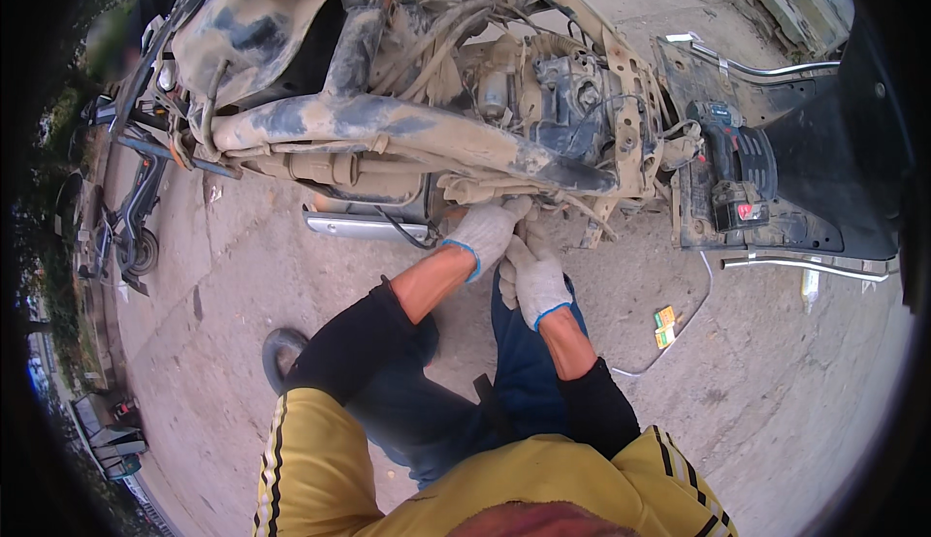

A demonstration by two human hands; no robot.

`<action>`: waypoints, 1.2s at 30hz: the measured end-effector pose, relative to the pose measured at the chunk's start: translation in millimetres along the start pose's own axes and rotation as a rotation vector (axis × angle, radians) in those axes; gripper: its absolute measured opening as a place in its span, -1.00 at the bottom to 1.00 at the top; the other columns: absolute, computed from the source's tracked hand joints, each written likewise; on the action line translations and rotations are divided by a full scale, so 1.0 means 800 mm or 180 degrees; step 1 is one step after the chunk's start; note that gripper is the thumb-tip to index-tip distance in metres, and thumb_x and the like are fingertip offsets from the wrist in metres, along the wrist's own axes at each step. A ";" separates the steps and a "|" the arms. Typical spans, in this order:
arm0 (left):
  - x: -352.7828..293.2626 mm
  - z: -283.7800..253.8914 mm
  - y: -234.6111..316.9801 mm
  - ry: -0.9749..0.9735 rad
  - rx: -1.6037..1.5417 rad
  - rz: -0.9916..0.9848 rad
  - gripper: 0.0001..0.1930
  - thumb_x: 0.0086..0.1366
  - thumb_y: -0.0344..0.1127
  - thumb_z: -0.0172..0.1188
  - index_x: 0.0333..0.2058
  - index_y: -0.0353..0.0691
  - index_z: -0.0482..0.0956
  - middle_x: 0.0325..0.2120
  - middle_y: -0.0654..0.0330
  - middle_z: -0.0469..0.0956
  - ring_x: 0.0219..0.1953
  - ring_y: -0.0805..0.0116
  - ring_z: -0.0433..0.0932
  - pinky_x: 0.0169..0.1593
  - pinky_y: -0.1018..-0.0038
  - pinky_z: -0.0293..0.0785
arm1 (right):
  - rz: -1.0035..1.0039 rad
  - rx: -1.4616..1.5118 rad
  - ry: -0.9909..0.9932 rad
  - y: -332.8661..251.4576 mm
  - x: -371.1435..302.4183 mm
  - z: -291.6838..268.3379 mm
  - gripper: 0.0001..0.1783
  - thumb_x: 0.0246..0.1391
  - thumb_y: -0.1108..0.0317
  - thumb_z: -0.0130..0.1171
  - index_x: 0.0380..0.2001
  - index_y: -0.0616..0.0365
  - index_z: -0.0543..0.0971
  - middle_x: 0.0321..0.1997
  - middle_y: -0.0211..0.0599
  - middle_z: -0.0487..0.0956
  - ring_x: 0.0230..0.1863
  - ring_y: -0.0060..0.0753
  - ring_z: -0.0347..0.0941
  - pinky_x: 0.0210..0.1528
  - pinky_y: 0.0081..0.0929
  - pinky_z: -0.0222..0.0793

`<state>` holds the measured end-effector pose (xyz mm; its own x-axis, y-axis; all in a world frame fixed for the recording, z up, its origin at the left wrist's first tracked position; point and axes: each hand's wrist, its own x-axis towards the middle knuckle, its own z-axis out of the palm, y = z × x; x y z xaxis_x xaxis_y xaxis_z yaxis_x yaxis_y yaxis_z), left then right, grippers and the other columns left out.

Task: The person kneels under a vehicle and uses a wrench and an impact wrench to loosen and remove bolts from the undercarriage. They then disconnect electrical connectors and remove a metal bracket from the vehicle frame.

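A dust-covered scooter frame (388, 130), stripped of its body panels, stretches across in front of me, its engine parts (567, 101) exposed. Both my hands wear white knit gloves with blue cuffs and meet at the frame's lower near edge. My left hand (483, 232) is closed, its fingertips against cables or small parts under the frame tube. Just right of it and nearer to me, my right hand (536, 277) is closed too, with fingers curled close to the left fingertips. Whatever lies between the fingers is hidden or too small to name.
On the right, a cordless drill (720, 154) rests on a black plastic floor panel (805, 212). A thin bent rod (690, 319) and a small yellow-green box (664, 327) lie on the concrete. A silver-edged part (369, 228) juts out beneath the frame. Another two-wheeler (141, 217) stands far left.
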<state>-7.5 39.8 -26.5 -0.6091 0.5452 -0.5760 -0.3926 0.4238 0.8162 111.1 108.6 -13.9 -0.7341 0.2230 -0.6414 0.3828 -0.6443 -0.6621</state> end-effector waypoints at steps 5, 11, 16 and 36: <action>-0.005 0.000 0.011 -0.0419 -0.1186 -0.0433 -0.65 0.64 -0.17 -0.01 0.07 -0.36 0.57 -0.08 -0.02 0.71 -0.06 0.22 0.66 0.11 0.33 0.56 | -0.2834 -0.2254 0.1342 0.058 0.057 -0.022 -0.82 0.47 0.14 0.04 -0.15 -0.04 0.48 -0.65 -0.50 0.32 -0.80 -0.52 0.17 -0.78 -0.43 0.05; -0.025 -0.012 0.019 -0.1133 -0.1735 -0.0534 -0.70 0.64 -0.17 -0.02 0.04 -0.26 0.57 -0.02 0.03 0.65 -0.15 0.29 0.63 -0.01 0.34 0.60 | 0.0266 0.0433 -0.0077 -0.004 0.008 -0.001 -0.52 0.49 -0.14 0.04 -0.46 -0.10 0.42 -0.75 -0.61 0.17 -0.87 -0.57 -0.01 -0.82 -0.48 -0.15; -0.019 -0.013 0.019 -0.0470 -0.0532 -0.0697 -0.68 0.60 -0.17 0.03 0.01 -0.34 0.56 -0.12 0.01 0.69 -0.07 0.16 0.68 0.01 0.24 0.64 | 0.0567 0.1738 -0.1452 -0.001 0.015 -0.014 -0.44 0.48 -0.30 -0.07 -0.50 -0.18 0.36 -0.74 -0.70 0.03 -0.84 -0.63 -0.13 -0.81 -0.52 -0.22; -0.013 0.002 0.005 -0.0334 -0.0477 -0.0581 -0.70 0.61 -0.14 0.01 -0.11 -0.25 0.59 -0.25 0.17 0.63 -0.34 0.30 0.59 -0.25 0.35 0.57 | 0.0412 0.1269 -0.0611 0.000 -0.003 -0.001 -0.58 0.49 -0.22 0.00 -0.40 -0.27 0.34 -0.72 -0.70 0.08 -0.81 -0.63 -0.08 -0.76 -0.54 -0.21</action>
<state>-1.5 36.5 -17.4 -0.4469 0.5449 -0.7095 -0.5921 0.4144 0.6912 113.2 108.9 -12.6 -0.7994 0.0068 -0.6008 0.2601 -0.8974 -0.3563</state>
